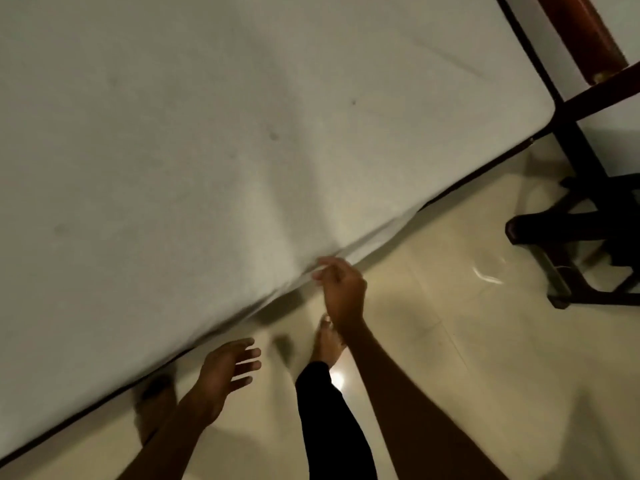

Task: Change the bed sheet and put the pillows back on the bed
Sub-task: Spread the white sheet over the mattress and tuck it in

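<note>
A white bed sheet (242, 140) covers the mattress and fills most of the view, running diagonally from lower left to upper right. My right hand (341, 289) pinches the sheet's hanging edge at the near side of the bed, and the cloth is bunched there. My left hand (225, 368) hovers over the floor just off the bed's edge, fingers spread and holding nothing. No pillows are in sight.
A dark wooden bed frame (585, 39) stands at the upper right corner. A dark wooden stand (568, 237) sits on the glossy cream tiled floor (450, 341) at the right. My bare foot (327, 341) and black trouser leg (329, 427) are beside the bed.
</note>
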Demonstrator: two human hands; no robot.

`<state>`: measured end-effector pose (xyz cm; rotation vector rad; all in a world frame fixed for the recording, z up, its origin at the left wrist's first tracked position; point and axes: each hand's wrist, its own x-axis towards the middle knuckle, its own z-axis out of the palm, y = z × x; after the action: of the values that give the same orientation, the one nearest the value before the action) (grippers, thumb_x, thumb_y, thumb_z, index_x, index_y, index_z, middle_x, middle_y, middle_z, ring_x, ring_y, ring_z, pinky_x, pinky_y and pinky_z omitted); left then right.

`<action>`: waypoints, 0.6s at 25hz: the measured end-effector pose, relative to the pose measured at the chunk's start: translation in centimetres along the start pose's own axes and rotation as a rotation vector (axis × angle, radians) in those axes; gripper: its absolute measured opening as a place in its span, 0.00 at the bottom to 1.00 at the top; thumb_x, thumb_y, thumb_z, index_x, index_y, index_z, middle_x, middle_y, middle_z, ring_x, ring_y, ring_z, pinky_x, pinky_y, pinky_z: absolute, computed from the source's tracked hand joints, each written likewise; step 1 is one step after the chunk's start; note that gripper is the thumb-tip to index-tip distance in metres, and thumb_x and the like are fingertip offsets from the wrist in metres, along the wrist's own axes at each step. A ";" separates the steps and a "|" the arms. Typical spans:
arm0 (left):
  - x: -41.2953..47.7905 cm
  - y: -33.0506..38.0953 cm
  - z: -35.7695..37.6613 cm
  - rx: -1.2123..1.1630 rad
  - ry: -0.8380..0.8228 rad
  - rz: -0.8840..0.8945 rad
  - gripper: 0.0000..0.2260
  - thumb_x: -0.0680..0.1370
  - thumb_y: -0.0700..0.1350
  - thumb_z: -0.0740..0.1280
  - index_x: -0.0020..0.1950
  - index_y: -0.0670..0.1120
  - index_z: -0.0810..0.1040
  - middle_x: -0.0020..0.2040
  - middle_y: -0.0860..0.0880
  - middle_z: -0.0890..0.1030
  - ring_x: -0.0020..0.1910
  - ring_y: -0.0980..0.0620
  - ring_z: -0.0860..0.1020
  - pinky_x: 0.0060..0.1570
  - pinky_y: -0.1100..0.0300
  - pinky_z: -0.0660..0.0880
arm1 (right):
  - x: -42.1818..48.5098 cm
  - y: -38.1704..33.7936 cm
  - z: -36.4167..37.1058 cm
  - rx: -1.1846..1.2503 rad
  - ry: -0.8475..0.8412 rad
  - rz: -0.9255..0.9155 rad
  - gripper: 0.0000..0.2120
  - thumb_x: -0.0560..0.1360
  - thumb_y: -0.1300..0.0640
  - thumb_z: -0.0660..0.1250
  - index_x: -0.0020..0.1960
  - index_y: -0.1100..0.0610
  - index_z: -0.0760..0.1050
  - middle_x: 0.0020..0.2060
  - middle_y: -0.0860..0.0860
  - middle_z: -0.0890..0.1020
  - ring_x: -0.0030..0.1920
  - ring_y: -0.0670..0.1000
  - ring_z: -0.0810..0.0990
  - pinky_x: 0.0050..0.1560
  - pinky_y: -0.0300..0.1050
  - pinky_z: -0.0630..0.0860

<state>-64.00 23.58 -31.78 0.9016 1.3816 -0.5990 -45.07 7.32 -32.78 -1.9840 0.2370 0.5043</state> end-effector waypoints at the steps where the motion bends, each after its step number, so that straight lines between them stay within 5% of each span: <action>1: 0.5 -0.2 2.3 -0.092 -0.033 -0.033 0.11 0.85 0.45 0.63 0.63 0.46 0.82 0.55 0.44 0.87 0.56 0.41 0.85 0.59 0.45 0.78 | 2.6 0.6 -2.7 0.139 0.060 0.198 0.12 0.79 0.57 0.65 0.56 0.54 0.84 0.47 0.53 0.89 0.44 0.51 0.87 0.46 0.50 0.82; 3: 1.8 -0.4 6.1 -0.279 -0.075 -0.083 0.13 0.85 0.45 0.62 0.67 0.45 0.79 0.58 0.44 0.86 0.57 0.43 0.84 0.54 0.48 0.79 | 7.9 2.3 -7.6 0.422 0.097 0.559 0.14 0.82 0.58 0.62 0.65 0.60 0.80 0.59 0.61 0.85 0.49 0.57 0.85 0.46 0.50 0.80; 5: 3.7 -0.4 9.0 -0.451 -0.050 -0.101 0.15 0.86 0.43 0.61 0.71 0.43 0.76 0.57 0.45 0.84 0.53 0.45 0.83 0.51 0.52 0.77 | 12.8 3.9 -11.2 0.586 0.142 0.734 0.16 0.86 0.59 0.57 0.71 0.59 0.75 0.66 0.61 0.80 0.54 0.60 0.83 0.50 0.53 0.79; 7: 6.1 0.3 11.4 -0.561 -0.007 -0.121 0.14 0.86 0.41 0.59 0.71 0.42 0.74 0.58 0.44 0.82 0.56 0.44 0.81 0.56 0.51 0.76 | 17.0 5.1 -12.6 0.612 0.174 0.747 0.15 0.86 0.59 0.60 0.70 0.56 0.76 0.65 0.60 0.81 0.54 0.60 0.84 0.46 0.54 0.83; 10: 10.0 1.6 14.3 -0.725 0.000 -0.137 0.12 0.88 0.41 0.55 0.58 0.39 0.77 0.68 0.40 0.77 0.71 0.42 0.75 0.71 0.49 0.71 | 21.1 5.3 -12.7 0.506 0.138 0.708 0.14 0.82 0.59 0.69 0.67 0.54 0.79 0.57 0.56 0.85 0.52 0.60 0.87 0.43 0.53 0.86; 15: 13.1 4.0 16.8 -0.785 0.022 -0.134 0.11 0.88 0.41 0.56 0.52 0.46 0.77 0.55 0.45 0.82 0.64 0.43 0.78 0.64 0.49 0.74 | 21.4 5.8 -11.2 0.257 0.047 0.760 0.07 0.77 0.60 0.75 0.54 0.58 0.81 0.49 0.54 0.86 0.48 0.55 0.85 0.43 0.50 0.85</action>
<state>-49.50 13.84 -44.65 0.1845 1.5297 -0.1063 -25.38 -4.09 -42.77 -1.6076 1.0510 0.8535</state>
